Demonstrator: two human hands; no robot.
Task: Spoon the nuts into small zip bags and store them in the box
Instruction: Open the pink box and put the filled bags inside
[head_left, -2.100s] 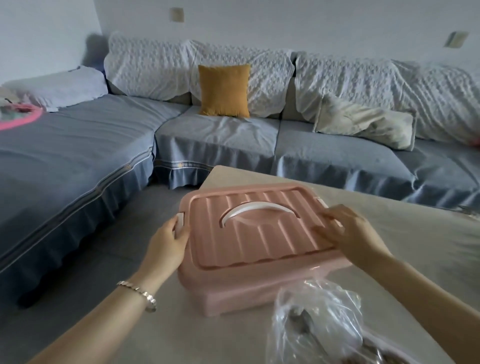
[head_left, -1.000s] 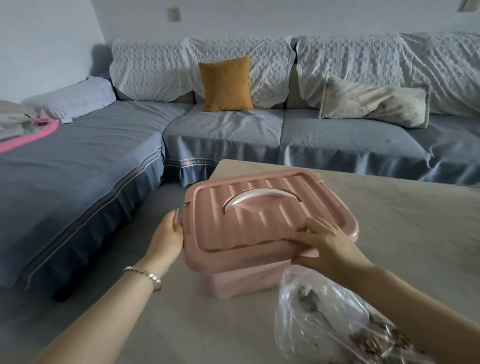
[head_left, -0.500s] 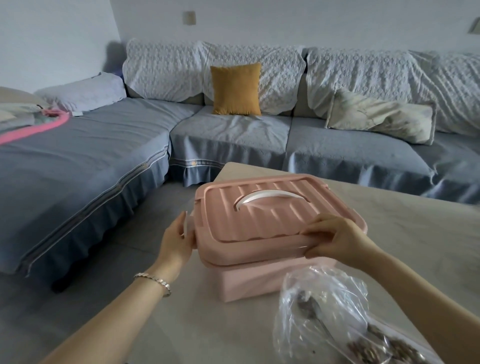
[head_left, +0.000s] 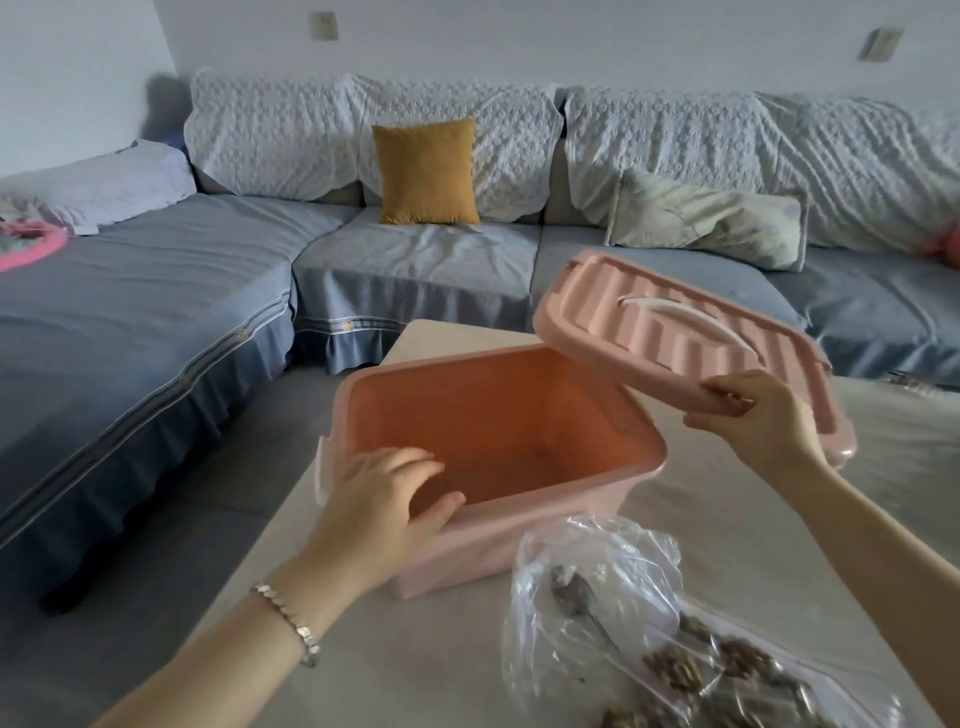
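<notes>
Showing the pink box (head_left: 524, 512) standing open on the pale table (head_left: 452, 660), its interior visible down to a shadowed floor on which no contents can be made out. The left hand (head_left: 387, 506), fingers spread and relaxed, rests over the box's near-left rim; whether the palm presses on the rim is unclear, since the hand hides that corner. A white side latch (head_left: 321, 470) shows just beside it, partly cut off by the wrist line. The right hand (head_left: 761, 421) pinches the near edge of the pink lid (head_left: 670, 345), thumb on top, the remaining fingers concealed beneath; the lid is held tilted in the air to the right of the box, apart from it, with its white handle (head_left: 685, 322) facing up. The lid's far-right corner is hidden behind the right wrist. At lower right lies a crumpled clear plastic bag (head_left: 597, 592) holding a spoon (head_left: 576, 597), seen only dimly through the film, and brown nuts (head_left: 691, 670), whose extent is cut off by the frame edge. A bracelet (head_left: 288, 618) circles the left wrist. Beyond the table stands a grey sofa (head_left: 156, 306) with a mustard cushion (head_left: 426, 171).
</notes>
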